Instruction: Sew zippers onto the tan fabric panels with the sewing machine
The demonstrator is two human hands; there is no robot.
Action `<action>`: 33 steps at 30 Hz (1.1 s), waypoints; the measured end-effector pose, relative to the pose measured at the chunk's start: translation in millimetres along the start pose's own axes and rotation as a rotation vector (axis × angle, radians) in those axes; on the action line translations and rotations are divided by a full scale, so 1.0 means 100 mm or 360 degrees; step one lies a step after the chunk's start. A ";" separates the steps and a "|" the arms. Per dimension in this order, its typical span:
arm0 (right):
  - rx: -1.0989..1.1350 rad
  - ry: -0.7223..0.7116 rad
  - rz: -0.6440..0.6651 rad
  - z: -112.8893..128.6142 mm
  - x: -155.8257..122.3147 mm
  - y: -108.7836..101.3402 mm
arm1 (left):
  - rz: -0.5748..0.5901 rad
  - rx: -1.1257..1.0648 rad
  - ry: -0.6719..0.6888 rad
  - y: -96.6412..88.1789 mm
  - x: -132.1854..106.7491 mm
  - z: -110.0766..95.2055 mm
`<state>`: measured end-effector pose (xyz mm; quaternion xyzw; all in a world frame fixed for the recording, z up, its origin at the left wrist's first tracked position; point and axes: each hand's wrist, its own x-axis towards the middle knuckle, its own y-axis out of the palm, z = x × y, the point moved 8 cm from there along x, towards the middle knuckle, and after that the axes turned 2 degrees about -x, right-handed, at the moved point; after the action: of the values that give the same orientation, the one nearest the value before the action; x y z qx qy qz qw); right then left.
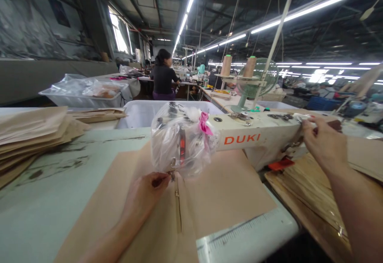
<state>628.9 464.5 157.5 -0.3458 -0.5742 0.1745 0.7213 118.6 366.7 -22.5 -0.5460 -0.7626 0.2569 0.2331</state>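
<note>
A white sewing machine marked DUKI lies across the table, its head wrapped in clear plastic tied with a pink bow. Tan fabric lies flat under the needle, with a dark seam or zipper running toward me. My left hand rests on the fabric just below the needle, fingers pinched together on something too small to make out. My right hand reaches to the machine's right end, fingers curled at the handwheel area.
A stack of tan pieces sits at the left. White plastic bins stand behind the table. More tan pieces lie at the right. Thread cones and a green fan stand behind the machine. A person sits farther back.
</note>
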 end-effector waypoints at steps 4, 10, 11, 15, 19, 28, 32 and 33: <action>0.0124 -0.0202 -0.0164 0.06 -0.14 -0.09 | 0.0001 -0.0016 -0.0001 0.01 0.00 -0.01; 0.0599 -0.0399 -0.0554 0.81 -0.94 -0.96 | -0.0001 -0.0022 0.0000 0.03 0.01 0.01; 0.0745 -0.0677 -0.0366 1.13 -1.14 -0.98 | -0.0001 -0.0029 -0.0001 0.03 0.02 0.01; 0.1161 -0.1336 0.1010 2.23 -2.06 -0.50 | -0.0014 -0.0051 -0.0003 0.03 0.02 0.00; 0.1204 -0.1300 0.1272 2.67 -2.35 -0.09 | 0.0004 -0.0072 -0.0008 0.03 0.01 -0.02; 0.1353 -0.1175 0.1205 3.06 -2.33 0.23 | 0.0009 -0.0074 -0.0031 0.03 0.01 -0.03; 0.1491 -0.1041 0.1167 3.03 -2.31 0.29 | -0.0006 -0.0061 -0.0048 0.02 0.00 -0.02; 0.1528 -0.0990 0.1166 3.01 -2.30 0.31 | -0.0009 -0.0057 -0.0052 0.02 0.00 -0.01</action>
<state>283.8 426.4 3.7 -0.0932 -0.4596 0.7345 0.4905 121.0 367.2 -23.0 -0.5437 -0.7722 0.2516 0.2116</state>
